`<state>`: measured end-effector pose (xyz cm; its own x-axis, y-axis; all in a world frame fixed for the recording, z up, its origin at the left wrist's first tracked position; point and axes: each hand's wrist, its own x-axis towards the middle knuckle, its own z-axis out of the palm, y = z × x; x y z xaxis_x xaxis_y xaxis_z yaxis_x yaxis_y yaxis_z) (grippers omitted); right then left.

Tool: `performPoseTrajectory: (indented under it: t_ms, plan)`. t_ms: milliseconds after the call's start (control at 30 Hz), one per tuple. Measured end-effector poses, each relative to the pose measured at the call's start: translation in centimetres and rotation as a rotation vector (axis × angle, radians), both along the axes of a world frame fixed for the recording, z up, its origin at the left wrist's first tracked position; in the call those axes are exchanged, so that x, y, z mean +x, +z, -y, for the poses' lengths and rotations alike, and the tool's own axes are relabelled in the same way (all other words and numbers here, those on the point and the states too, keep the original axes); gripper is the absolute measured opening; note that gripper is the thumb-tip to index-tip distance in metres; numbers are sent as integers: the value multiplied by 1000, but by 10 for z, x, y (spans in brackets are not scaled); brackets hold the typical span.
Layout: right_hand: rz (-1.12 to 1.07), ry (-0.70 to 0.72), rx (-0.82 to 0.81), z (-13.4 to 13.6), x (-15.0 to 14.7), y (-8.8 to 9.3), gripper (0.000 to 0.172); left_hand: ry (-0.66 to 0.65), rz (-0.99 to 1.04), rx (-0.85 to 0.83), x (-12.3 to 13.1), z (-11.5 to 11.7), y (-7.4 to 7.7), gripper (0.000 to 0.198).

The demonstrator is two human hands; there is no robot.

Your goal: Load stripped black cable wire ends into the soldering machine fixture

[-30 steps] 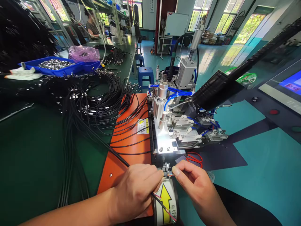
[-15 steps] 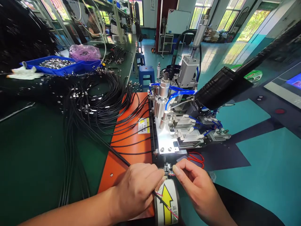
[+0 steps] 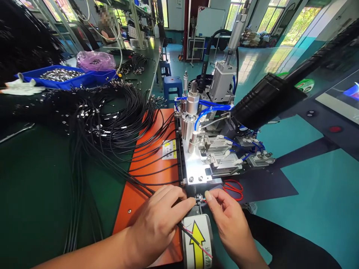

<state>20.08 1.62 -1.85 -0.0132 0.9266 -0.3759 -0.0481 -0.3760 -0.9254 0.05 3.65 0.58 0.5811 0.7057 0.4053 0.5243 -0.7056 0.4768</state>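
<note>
My left hand [image 3: 165,216] is closed round black cables, and its thumb and finger reach the small metal fixture [image 3: 199,198] at the machine's front. Below that hand, a black cable end [image 3: 193,238] with pink and red stripped wires hangs over the yellow arrow label [image 3: 198,239]. My right hand [image 3: 226,215] pinches thin coloured wires [image 3: 204,200] at the fixture's right side. The exact wire tips between the fingers are too small to make out. Just beyond the fingers stands the metal machine [image 3: 200,164] with its cylinders and blue air tubes.
An orange base plate [image 3: 151,220] bears several cables leading to the machine. Coiled black cables [image 3: 123,123] lie on the green table [image 3: 33,194]. Red-handled scissors [image 3: 233,188] are right of the machine. Behind are blue trays of metal parts [image 3: 81,80] and a seated person [image 3: 108,28].
My left hand has lifted slightly, its fingers less curled, uncovering more cable at its back. Both hands are still at the fixture, and the wires there lie flatter across it. The view has shifted slightly.
</note>
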Motion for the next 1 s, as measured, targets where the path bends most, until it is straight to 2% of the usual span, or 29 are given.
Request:
performPoseTrajectory:
  t_ms: [367, 1000]
  plan:
    - [38, -1, 11, -3, -4, -6, 37, 25, -49, 8, 0, 0, -3, 31]
    - [150, -8, 25, 1, -6, -2, 38, 23, -84, 22, -1, 1, -6, 29]
